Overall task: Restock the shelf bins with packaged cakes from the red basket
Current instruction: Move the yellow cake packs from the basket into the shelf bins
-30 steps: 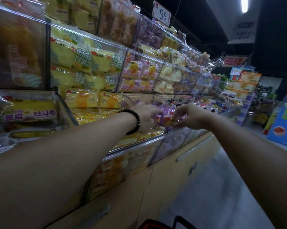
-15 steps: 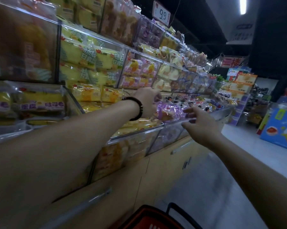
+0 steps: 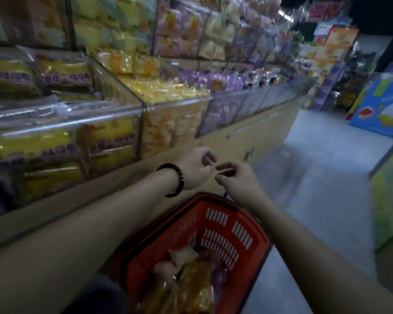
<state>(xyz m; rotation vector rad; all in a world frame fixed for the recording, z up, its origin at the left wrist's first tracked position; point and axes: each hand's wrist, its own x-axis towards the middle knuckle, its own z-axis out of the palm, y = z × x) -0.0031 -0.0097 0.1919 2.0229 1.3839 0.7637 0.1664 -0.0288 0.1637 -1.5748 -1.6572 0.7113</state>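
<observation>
Both grips hang over the far end of the red basket (image 3: 257, 254), and neither has anything in it! The left grip (image 3: 196, 168), black bracelet (image 3: 174, 180) at the wrist, has its fingers loosely curled round nothing. The right grip (image 3: 236, 183), just beside it at three o'clock, is the same: slack and empty, fingertips near the left's but apart.

The packaged cakes (image 3: 191, 284) lie heaped in the near end of the basket, at six o'clock from both grips. The basket's long axis looks to run from seven to one o'clock, so the reach goes back and down along it. There's little to choose between the two. The left sits almost straight up from the pile, the right a shade toward one o'clock.

The shelf bins (image 3: 175, 102) stand off at eleven o'clock, the yellow one well filled, with purple packs (image 3: 225, 79) beyond. This reads as going in for a pick. The view is smeary, so single wrappers in the heap cannot be told apart.
</observation>
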